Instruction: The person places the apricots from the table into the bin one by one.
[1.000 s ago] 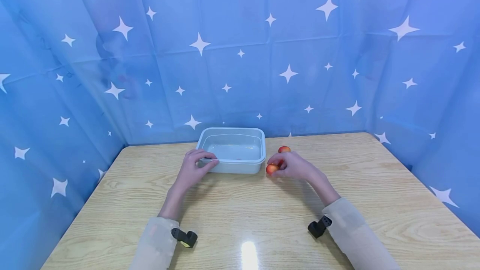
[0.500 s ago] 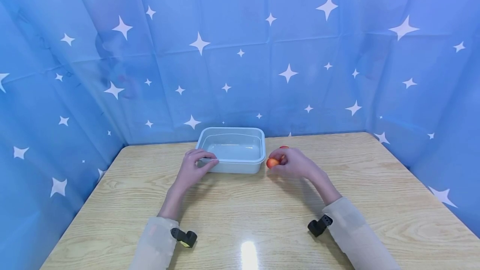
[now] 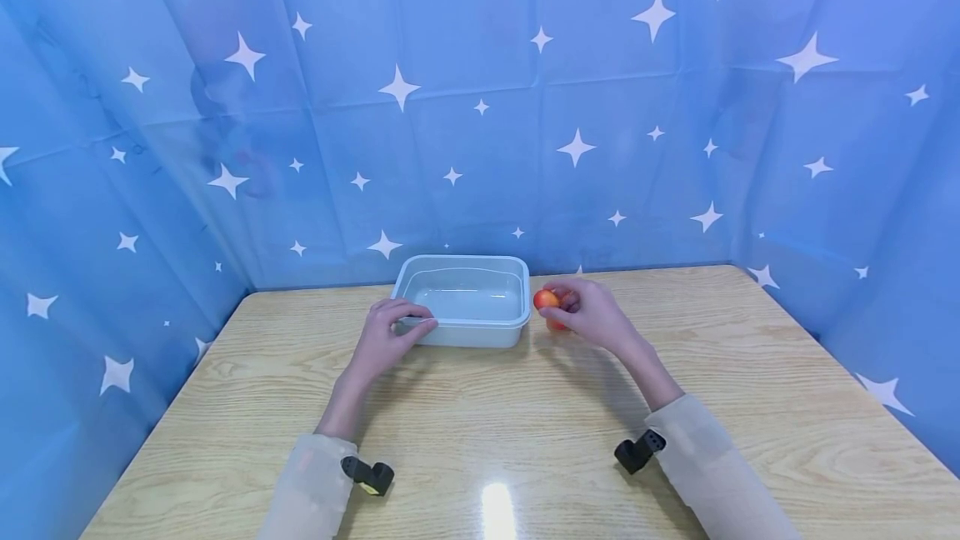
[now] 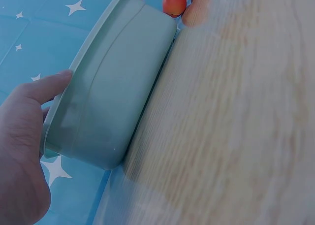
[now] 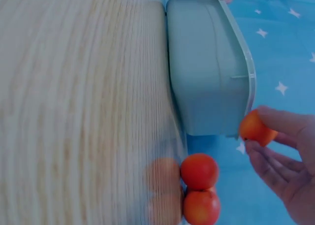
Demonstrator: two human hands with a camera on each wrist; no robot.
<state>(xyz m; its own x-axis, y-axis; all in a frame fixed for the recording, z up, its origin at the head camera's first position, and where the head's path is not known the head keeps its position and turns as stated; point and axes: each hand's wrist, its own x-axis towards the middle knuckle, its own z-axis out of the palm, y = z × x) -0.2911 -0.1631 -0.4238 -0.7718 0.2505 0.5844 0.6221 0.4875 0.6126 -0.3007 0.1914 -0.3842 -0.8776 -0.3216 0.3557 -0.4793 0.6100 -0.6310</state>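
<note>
"Fruit point(image 5: 257, 129) is off the desk point(image 3: 465, 423), right of the frame's centre, just beside the pale blue tub point(image 3: 480, 335); my right hand point(image 3: 591, 315) has thumb and fingers clamped on the fruit."

"How firm should that pinch be?"

"Firm enough to stop it rolling, I'd say: it's round, so I want fingers and thumb facing across its middle."

"And your other hand?"

"My left hand point(image 3: 386, 338), left of centre, grips the tub's near rim, which should keep it from skidding if I brush it."

"Is the fruit clear of the rim?"

"In the right wrist view they look about level; I can't tell whether they touch. I'd raise it before any sideways move, and keep my knuckles off the other fruits point(image 5: 199, 171) at that view's lower middle."
</note>
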